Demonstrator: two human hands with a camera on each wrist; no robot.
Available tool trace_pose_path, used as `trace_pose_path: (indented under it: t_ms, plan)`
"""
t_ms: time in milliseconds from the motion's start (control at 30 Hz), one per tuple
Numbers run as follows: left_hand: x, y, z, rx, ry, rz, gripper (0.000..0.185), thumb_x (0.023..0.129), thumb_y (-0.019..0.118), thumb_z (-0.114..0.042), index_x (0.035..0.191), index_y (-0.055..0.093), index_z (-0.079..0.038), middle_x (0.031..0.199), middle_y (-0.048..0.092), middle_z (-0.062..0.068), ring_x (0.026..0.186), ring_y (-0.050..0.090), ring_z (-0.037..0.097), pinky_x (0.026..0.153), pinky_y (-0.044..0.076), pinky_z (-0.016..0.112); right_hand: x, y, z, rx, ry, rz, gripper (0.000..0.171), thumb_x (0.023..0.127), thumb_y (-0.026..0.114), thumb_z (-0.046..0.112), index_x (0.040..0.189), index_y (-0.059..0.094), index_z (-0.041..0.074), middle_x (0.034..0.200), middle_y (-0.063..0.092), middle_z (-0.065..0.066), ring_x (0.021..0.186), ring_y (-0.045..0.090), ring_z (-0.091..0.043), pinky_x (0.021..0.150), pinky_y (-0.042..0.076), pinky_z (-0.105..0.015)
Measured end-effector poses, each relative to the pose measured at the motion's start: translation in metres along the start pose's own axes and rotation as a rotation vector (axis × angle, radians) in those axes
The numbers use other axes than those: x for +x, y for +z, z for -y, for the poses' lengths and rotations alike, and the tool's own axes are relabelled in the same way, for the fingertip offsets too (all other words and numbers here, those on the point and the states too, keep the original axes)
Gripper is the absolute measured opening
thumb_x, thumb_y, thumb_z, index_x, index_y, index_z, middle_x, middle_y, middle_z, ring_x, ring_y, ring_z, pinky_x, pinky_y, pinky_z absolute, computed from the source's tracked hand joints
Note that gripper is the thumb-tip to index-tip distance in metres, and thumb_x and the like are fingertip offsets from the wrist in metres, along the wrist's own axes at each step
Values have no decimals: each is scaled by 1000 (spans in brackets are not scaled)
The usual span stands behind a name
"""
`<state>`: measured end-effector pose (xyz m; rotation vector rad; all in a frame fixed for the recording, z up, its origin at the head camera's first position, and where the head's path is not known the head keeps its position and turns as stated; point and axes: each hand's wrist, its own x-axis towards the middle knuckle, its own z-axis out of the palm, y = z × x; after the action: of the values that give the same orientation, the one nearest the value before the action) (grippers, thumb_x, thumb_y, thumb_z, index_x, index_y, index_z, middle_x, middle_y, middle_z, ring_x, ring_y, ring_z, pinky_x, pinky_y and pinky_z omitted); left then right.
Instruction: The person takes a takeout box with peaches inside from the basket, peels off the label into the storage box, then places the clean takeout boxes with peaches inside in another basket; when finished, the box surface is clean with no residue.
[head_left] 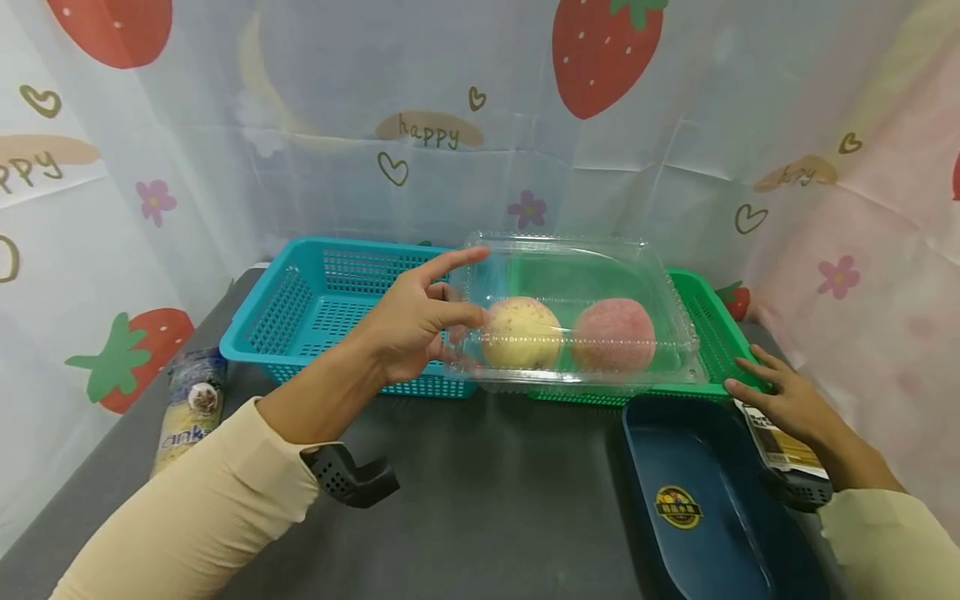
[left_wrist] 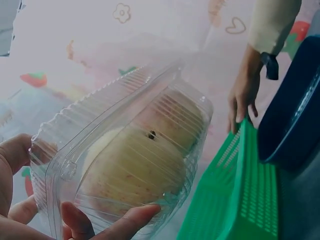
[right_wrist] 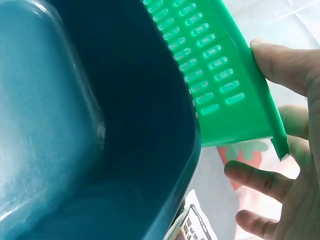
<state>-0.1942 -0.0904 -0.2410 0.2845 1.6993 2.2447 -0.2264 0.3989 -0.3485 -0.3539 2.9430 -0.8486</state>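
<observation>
Two peaches sit side by side in a clear clamshell box (head_left: 573,321) — a yellowish one on the left, a pinker one on the right — and the box is held up off the grey tabletop (head_left: 480,492), over the near rims of the two baskets. At far left a printed packet (head_left: 191,404) lies on the tabletop, then comes the teal basket (head_left: 300,312). The left hand (head_left: 408,321) has its grip clamped on the box's left end, thumb and fingers pinching it, forefinger lifted clear. Behind the box stands the green basket (head_left: 716,329); the right hand (head_left: 783,400) rests flat-fingered on its near right corner, gripping nothing, beside a dark blue tray (head_left: 712,508). As I judge it, the box is being carried — the next move calls for steady, level lowering, since a one-sided pinch could let it tip.
</observation>
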Motion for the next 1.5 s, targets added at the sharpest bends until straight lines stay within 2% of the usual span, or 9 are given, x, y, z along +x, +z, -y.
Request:
trace_pose_path:
  t_ms: [500, 633, 767, 867, 1000, 1100, 1233, 1400, 1500]
  plan:
    - [57, 27, 5, 22, 24, 17, 72, 81, 70, 8, 140, 52, -30, 80, 42, 9, 58, 37, 20, 46, 30, 33, 0, 0, -3, 24, 3, -4, 69, 98, 54, 36, 144, 33, -10, 155, 6, -28, 133, 6, -60, 92, 17, -77]
    - [74, 37, 14, 31, 16, 7, 71, 81, 70, 8, 138, 53, -31, 73, 41, 7, 58, 37, 19, 45, 33, 33, -2, 1, -4, 22, 4, -14, 68, 98, 54, 36, 144, 34, -10, 155, 6, -28, 133, 7, -60, 92, 17, -77]
    - [87, 42, 25, 46, 2, -11, 73, 82, 70, 7, 140, 51, -32, 70, 42, 6, 95, 58, 29, 44, 37, 34, -2, 1, -4, 36, 6, -14, 69, 98, 54, 36, 144, 33, -10, 156, 5, -27, 134, 5, -59, 92, 16, -78]
    - [96, 45, 35, 49, -12, -25, 74, 82, 71, 7, 140, 51, -33, 70, 42, 6, 126, 42, 46, 46, 38, 35, -2, 2, -3, 44, 7, -14, 69, 98, 54, 36, 145, 32, -10, 156, 4, -27, 134, 4, -59, 92, 16, -78]
    - [105, 48, 47, 42, -36, -65, 73, 81, 71, 8, 138, 53, -35, 103, 48, 9, 129, 34, 50, 48, 40, 39, -2, 3, -2, 50, 5, -18, 68, 98, 55, 35, 144, 33, -10, 156, 5, -27, 134, 5, -59, 92, 17, -77]
    - [111, 49, 57, 53, -46, -93, 73, 82, 70, 8, 138, 52, -35, 137, 34, 14, 99, 56, 34, 50, 43, 40, -2, 4, -2, 51, -1, -24, 68, 98, 55, 35, 144, 34, -10, 156, 6, -27, 134, 6, -59, 92, 17, -77]
    - [120, 53, 69, 87, -41, -123, 74, 81, 70, 7, 140, 51, -35, 144, 31, 17, 56, 28, 17, 51, 42, 39, -2, 4, -4, 46, -4, -30, 67, 98, 55, 34, 144, 33, -9, 156, 6, -27, 134, 7, -59, 91, 17, -78]
    - [128, 57, 84, 90, -37, -163, 74, 80, 68, 8, 140, 52, -32, 134, 47, 23, 46, 21, 15, 44, 33, 35, -3, 4, -4, 50, 0, -36, 68, 97, 56, 34, 144, 34, -9, 156, 7, -27, 133, 7, -59, 91, 18, -77]
    - [133, 59, 93, 92, -34, -191, 74, 80, 68, 8, 141, 51, -29, 141, 40, 22, 43, 24, 13, 42, 33, 34, -3, 4, -4, 44, 3, -34, 68, 98, 55, 35, 145, 33, -9, 156, 6, -26, 134, 6, -58, 92, 17, -77]
